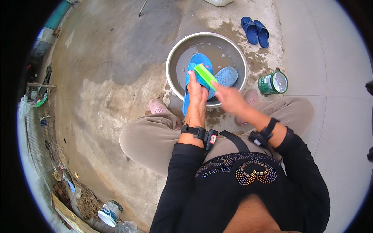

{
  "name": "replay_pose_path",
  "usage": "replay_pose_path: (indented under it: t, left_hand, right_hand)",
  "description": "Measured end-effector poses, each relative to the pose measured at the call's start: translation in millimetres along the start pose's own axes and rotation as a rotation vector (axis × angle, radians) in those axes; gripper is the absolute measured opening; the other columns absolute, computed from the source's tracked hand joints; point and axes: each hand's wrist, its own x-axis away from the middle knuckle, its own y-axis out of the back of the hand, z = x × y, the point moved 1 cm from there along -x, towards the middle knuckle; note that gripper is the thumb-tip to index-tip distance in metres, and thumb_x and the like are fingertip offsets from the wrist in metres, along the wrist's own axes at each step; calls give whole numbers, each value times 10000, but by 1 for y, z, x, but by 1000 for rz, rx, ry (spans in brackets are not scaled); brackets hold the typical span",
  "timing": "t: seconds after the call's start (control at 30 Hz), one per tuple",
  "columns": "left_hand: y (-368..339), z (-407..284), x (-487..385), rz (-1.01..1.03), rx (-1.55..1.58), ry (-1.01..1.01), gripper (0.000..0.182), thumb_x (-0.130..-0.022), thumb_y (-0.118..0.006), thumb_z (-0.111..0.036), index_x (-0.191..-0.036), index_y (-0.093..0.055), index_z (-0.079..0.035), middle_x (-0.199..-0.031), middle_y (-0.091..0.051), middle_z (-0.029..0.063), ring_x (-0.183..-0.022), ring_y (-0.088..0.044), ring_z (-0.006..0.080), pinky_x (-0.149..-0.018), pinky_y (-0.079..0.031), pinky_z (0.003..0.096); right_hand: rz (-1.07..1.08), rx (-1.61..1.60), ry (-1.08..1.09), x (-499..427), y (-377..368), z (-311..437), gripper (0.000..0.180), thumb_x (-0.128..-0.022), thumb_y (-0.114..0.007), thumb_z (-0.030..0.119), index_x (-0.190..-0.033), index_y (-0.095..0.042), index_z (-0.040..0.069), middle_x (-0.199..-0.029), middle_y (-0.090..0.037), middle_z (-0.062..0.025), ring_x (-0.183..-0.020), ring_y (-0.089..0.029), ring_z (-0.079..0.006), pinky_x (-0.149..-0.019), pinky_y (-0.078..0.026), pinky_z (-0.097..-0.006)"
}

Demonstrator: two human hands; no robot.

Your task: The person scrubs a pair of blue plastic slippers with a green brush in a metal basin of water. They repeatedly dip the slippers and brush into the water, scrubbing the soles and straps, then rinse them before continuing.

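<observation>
My left hand (198, 88) grips a blue slipper (199, 59) by its ribbed strap, over a round metal basin (172, 84). In my right hand (231, 99), slightly blurred, is a bright green scrubbing brush (205, 76). The brush lies across the slipper's strap, its bristle side down towards it. Murky water (215, 51) with a few bubbles covers the basin's bottom. A second blue slipper (228, 76) rests in the basin with its patterned sole facing up. Part of it is hidden behind my hands and the brush.
A green tin (272, 83) lies on its side right of the basin. Dark blue slippers (257, 32) stand beyond it on wet concrete. A white plastic container (219, 2) is at the top edge. Down at the left are a tipped white tub (110, 214) and wire mesh (36, 139).
</observation>
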Motion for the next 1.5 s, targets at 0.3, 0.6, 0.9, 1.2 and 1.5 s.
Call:
replay_pose_path:
  t: [0.3, 0.6, 0.9, 1.2, 1.5]
  left_hand:
    - [28, 5, -15, -125, 2, -16, 447, -976, -383, -362, -1236, -479, -12, -1147, -557, 104, -1003, -543, 220, -889, -441, 371]
    - [29, 11, -17, -155, -13, 79, 447, -981, -326, -401, -1239, -480, -69, -1145, -553, 87, -1016, -532, 220, -910, -431, 395]
    - [22, 9, -10, -20, -58, 102, 427, -981, -329, -402, -1193, -491, -69, -1060, -547, 33, -964, -525, 179, -872, -429, 334]
    - [13, 4, -5, 34, -68, 116, 512, -981, -271, -433, -1244, -438, -27, -1205, -527, 137, -1071, -518, 253, -938, -409, 393]
    - [2, 2, -3, 23, -21, 172, 473, -977, -343, -399, -1229, -448, -12, -1133, -524, 79, -1027, -511, 207, -950, -392, 355]
  right_hand:
    - [279, -94, -168, -7, -36, 17, 409, -887, -458, 195, -1287, -480, 110, -908, -609, -262, -816, -601, -418, -701, -481, -476]
    - [140, 173, -100, -16, -38, 6, 435, -887, -472, 233, -1317, -440, 174, -741, -624, -197, -651, -603, -393, -590, -471, -509]
    - [110, 106, -129, -15, -32, 0, 397, -882, -490, 236, -1272, -489, 164, -711, -627, -190, -674, -622, -364, -615, -488, -491]
    - [18, 24, -198, -20, -19, 1, 406, -906, -463, 201, -1304, -460, 118, -767, -629, -203, -711, -616, -383, -640, -481, -475]
    - [-122, -3, -203, -19, -22, -4, 394, -870, -502, 208, -1259, -498, 146, -712, -621, -205, -678, -614, -381, -615, -477, -496]
